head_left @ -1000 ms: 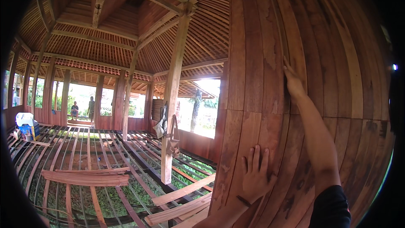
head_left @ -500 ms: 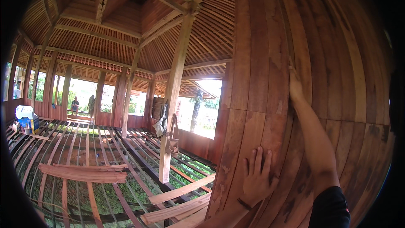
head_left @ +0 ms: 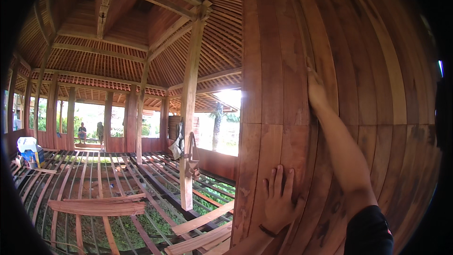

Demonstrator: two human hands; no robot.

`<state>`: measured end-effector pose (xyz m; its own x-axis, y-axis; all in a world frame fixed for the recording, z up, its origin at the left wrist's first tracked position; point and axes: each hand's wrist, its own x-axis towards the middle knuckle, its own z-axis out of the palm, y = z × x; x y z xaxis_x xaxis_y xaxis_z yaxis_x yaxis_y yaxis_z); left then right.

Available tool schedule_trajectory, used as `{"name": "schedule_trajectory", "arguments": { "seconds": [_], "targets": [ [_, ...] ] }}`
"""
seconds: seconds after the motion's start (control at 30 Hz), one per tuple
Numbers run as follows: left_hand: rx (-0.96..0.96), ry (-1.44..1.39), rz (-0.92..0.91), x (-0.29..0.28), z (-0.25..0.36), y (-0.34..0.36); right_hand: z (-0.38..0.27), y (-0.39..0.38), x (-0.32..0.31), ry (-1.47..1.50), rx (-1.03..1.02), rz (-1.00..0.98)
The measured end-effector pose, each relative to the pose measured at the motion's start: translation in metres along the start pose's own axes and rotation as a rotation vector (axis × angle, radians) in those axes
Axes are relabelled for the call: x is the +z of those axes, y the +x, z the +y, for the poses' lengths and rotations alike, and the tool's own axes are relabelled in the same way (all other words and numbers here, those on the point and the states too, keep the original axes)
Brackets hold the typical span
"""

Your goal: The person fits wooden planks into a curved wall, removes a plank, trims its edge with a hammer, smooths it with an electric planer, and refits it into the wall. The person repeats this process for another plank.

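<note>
A tall wall of reddish-brown vertical planks (head_left: 387,66) fills the right half of the view, with a horizontal seam across it. My left hand (head_left: 278,203) lies against the lower planks, palm down and fingers spread, with a dark band on the wrist. Higher up and farther right, my right hand (head_left: 315,89) reaches up to the raised edge of a narrow plank (head_left: 311,42), its fingers close together and bent against that edge, partly hidden. My right forearm crosses the planks diagonally from a dark sleeve.
An open joist floor (head_left: 94,179) carries loose boards (head_left: 96,208) over plants and soil. A post (head_left: 191,85) has bags (head_left: 191,160) hanging on it. A blue-and-white container (head_left: 30,153) sits far left. Two people (head_left: 82,133) are at the far openings, under a timber roof.
The camera has turned slightly, so the wall edge appears farther left and the far floor lower in the picture. Both my hands stay at about the same places on the planks.
</note>
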<state>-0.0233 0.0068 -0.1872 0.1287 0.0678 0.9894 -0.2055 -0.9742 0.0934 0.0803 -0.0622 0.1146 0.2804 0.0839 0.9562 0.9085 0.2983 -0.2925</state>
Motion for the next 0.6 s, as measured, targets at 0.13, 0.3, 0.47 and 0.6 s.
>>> {"name": "schedule_trajectory", "arguments": {
  "seconds": [0.13, 0.3, 0.47, 0.6],
  "targets": [
    [0.016, 0.027, -0.036, -0.012, 0.004, 0.001, -0.008, -0.008, 0.001, 0.013, -0.017, -0.030],
    [-0.002, 0.090, -0.089, -0.019, 0.007, 0.003, -0.004, -0.004, -0.013, 0.017, 0.021, -0.149],
    [0.021, 0.120, -0.060, -0.017, 0.007, 0.002, 0.003, -0.004, -0.012, 0.061, 0.076, -0.138],
    [0.014, 0.106, -0.052, -0.015, 0.007, 0.002, 0.004, -0.003, 0.000, -0.104, 0.047, 0.003]
  ]
}}
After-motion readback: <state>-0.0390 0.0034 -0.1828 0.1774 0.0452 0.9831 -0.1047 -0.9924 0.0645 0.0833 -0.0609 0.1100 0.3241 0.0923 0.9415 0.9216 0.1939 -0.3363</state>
